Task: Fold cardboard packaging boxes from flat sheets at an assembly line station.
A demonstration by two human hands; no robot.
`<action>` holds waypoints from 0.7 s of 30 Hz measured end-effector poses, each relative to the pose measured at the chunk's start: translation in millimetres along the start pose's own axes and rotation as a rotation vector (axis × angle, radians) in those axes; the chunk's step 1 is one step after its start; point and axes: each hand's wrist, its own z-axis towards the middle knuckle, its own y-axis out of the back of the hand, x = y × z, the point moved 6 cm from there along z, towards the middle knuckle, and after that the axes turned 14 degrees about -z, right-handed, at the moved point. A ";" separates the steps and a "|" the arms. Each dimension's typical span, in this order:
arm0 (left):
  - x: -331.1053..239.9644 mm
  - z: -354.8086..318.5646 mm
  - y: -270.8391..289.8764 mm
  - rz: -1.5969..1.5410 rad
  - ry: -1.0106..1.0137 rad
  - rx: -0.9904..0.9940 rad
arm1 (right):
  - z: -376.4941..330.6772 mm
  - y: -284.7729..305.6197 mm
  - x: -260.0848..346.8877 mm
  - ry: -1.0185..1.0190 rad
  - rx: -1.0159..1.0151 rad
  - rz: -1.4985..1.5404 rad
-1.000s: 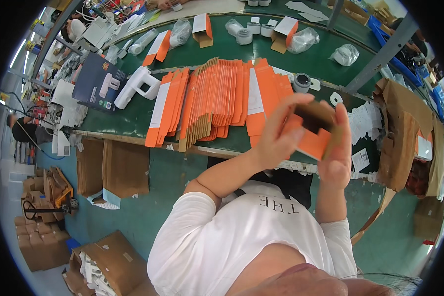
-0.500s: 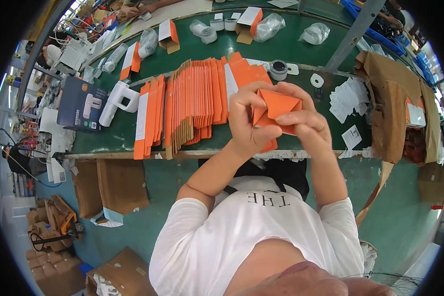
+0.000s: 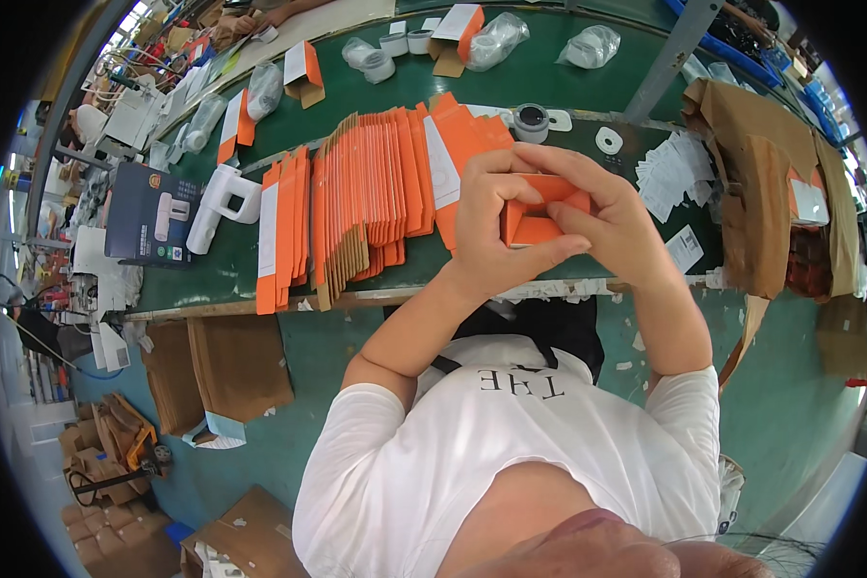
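Both hands hold a small orange cardboard box (image 3: 535, 229) above the front of the bench, its open end toward me. My left hand (image 3: 486, 217) wraps round the left side, thumb along the lower edge. My right hand (image 3: 602, 217) grips the right side, with fingers reaching into the opening. Beyond and left of my hands stands a row of flattened orange cartons (image 3: 376, 183). One orange-and-white carton (image 3: 443, 164) leans at the right end of that row. A grey round part with a dark top (image 3: 531, 123) sits behind the box.
At left stand a dark printed box (image 3: 149, 212) and a white handheld device (image 3: 223, 204). Bagged parts (image 3: 496, 40) and folded cartons (image 3: 303, 72) lie along the green bench's back. On the right are white label sheets (image 3: 674, 173), a metal post (image 3: 669, 67) and a brown carton (image 3: 756, 183).
The end flaps that lay folded across the orange box are now pushed in or apart, showing its hollow inside. My right fingers have moved into the opening. The view has shifted slightly.
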 end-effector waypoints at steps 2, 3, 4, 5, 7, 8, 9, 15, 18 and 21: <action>-2.6 0.6 0.4 0.090 -0.025 0.029 | -2.5 -0.2 -0.8 0.069 0.030 0.214; 1.3 1.6 2.9 0.006 0.019 0.003 | -4.1 1.1 0.7 0.142 0.064 0.424; 6.0 2.4 5.0 -0.078 0.063 -0.022 | -2.7 4.7 -0.3 0.261 0.059 0.453; 12.6 2.0 8.6 -0.226 0.119 -0.082 | -2.9 3.1 -1.9 0.261 0.054 0.450; 3.5 12.8 -4.0 -0.113 0.092 0.012 | -2.9 6.6 0.8 0.339 -0.131 0.454; -3.0 16.4 -12.7 0.006 0.061 0.101 | -2.7 4.5 4.6 0.301 -0.176 0.413; -10.3 17.3 -15.3 0.087 0.025 0.157 | -2.0 1.1 0.1 0.285 -0.150 0.488; 34.7 1.4 60.2 0.052 0.401 -0.306 | -4.1 42.7 -111.0 0.141 -0.360 -0.505; 69.2 -0.6 77.0 -0.594 0.630 -0.645 | -58.8 112.5 -239.1 -0.393 -0.859 -1.393; 99.4 -12.0 76.2 -0.826 0.692 -0.702 | -93.6 114.4 -266.1 -0.708 -0.705 -1.521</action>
